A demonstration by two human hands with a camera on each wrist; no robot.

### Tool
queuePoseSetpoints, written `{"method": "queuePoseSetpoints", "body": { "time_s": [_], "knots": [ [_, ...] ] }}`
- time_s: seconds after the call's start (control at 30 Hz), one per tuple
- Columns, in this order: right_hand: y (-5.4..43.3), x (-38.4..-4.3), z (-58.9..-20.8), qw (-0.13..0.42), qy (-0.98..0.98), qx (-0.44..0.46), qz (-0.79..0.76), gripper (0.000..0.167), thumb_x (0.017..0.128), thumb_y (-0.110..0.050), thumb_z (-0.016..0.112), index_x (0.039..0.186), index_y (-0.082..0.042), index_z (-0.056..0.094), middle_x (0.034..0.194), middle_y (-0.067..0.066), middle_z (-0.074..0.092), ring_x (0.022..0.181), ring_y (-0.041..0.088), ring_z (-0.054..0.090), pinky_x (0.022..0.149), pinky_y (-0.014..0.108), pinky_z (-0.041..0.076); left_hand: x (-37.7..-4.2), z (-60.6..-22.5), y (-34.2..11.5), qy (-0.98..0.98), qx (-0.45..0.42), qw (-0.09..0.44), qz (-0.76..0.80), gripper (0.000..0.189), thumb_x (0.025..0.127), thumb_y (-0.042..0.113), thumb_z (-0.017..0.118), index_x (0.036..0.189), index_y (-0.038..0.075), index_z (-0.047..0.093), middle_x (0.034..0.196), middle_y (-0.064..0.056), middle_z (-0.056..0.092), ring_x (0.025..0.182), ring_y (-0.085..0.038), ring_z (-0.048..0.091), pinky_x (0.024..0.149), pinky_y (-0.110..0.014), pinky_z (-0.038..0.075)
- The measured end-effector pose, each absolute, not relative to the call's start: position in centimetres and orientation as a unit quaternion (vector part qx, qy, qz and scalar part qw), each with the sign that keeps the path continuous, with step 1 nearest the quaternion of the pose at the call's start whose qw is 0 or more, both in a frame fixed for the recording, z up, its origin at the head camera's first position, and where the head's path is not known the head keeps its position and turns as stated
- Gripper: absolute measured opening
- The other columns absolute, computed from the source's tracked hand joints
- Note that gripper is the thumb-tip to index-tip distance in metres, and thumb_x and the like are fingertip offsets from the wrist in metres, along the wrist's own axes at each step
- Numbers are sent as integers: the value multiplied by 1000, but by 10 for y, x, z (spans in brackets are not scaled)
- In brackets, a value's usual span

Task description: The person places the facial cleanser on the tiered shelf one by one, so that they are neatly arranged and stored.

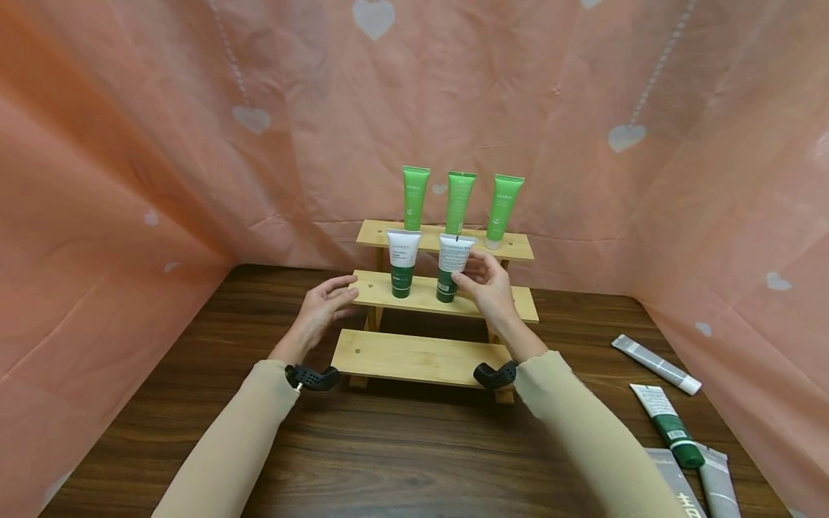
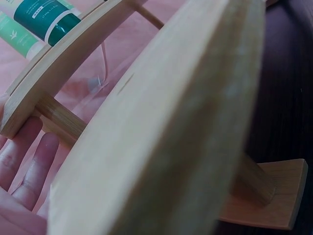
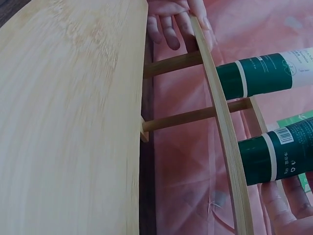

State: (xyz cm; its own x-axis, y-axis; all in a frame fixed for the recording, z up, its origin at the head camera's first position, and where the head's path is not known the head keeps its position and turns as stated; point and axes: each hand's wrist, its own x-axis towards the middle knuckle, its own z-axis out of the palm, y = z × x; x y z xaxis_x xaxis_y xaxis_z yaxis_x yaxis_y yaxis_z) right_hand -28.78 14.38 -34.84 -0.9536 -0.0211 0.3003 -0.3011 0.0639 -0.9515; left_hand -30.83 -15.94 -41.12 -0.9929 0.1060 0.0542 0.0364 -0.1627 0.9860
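Observation:
My right hand (image 1: pixel 488 288) holds a white and green squeeze tube (image 1: pixel 456 253), thumb at its front and fingers at its right side. The tube stands cap down on the middle shelf (image 1: pixel 424 293) of a three-step wooden stand, its back label facing me. To its left is a matching tube (image 1: pixel 403 252) with its front label showing. My left hand (image 1: pixel 320 306) grips the left end of that shelf. In the right wrist view, the left hand (image 3: pixel 171 19) has fingers below the shelf board and a digit above it. Left fingers (image 2: pixel 32 161) also show in the left wrist view.
Three light green tubes (image 1: pixel 458 201) stand on the top shelf (image 1: pixel 376 232). The bottom shelf (image 1: pixel 414 356) lies in front. On the right side of the table (image 1: pixel 388 460) are a grey tube (image 1: pixel 655 363), another white and green tube (image 1: pixel 667 424) and more grey tubes (image 1: pixel 717 482).

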Motion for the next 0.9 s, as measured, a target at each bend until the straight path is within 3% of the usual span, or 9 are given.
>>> {"method": "queuePoseSetpoints", "body": {
  "time_s": [0.23,0.53,0.77,0.9],
  "knots": [
    [146,-287,-349,94,-718,109,681,44,87,-6,65,129,-4,49,120,15,55,104,23,55,82,30,51,-308,-411,-157,644,60,23,762,46,86,17,69,127,4,54,109,-8,63,92,-14,62,94,-51,42],
    [155,-279,-353,56,-699,124,702,48,88,-5,64,133,-5,46,121,16,54,102,22,57,86,46,49,-308,-411,-157,648,57,20,759,48,86,19,69,128,4,54,109,-7,64,93,-14,61,91,-47,45],
    [162,-274,-355,49,-697,129,703,41,88,-6,64,126,2,50,121,22,52,101,31,58,80,40,53,-306,-411,-159,641,57,15,765,47,86,18,69,128,4,53,108,-5,64,93,-13,61,94,-51,42],
    [165,-271,-356,44,-697,129,704,40,88,-7,64,124,6,51,115,23,54,95,28,61,79,41,53,-306,-411,-161,641,58,14,765,47,86,18,69,128,5,54,107,-5,64,94,-14,61,94,-51,42]
  ]
}}
